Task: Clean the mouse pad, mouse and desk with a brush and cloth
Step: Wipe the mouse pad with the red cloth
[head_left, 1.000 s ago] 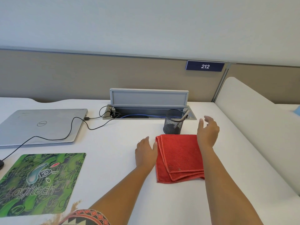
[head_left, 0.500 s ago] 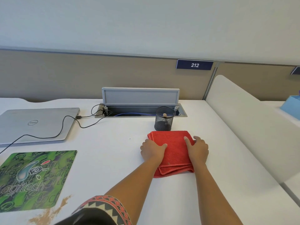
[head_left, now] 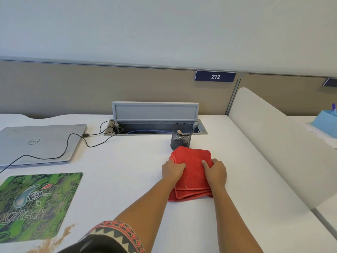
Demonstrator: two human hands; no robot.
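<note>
A folded red cloth [head_left: 193, 172] lies on the white desk [head_left: 127, 172] in front of a black mesh cup [head_left: 181, 136]. My left hand [head_left: 172, 170] grips its left edge and my right hand [head_left: 216, 171] grips its right edge, fingers curled into the fabric. A wooden brush handle [head_left: 179, 132] pokes up inside the cup. A green Logitech mouse pad [head_left: 34, 205] lies at the lower left, with brown crumbs [head_left: 54, 240] spilled at its near corner. The mouse is out of view.
A closed silver laptop [head_left: 38, 143] sits at the left with a black cable [head_left: 76, 141] running to an open cable tray [head_left: 155, 128] at the back. A white divider [head_left: 273, 143] bounds the desk on the right; a blue tray [head_left: 324, 123] lies beyond it.
Both hands came down from beside the cloth onto it, then closed their fingers on its two side edges, bunching the far part. The view shifted slightly right.
</note>
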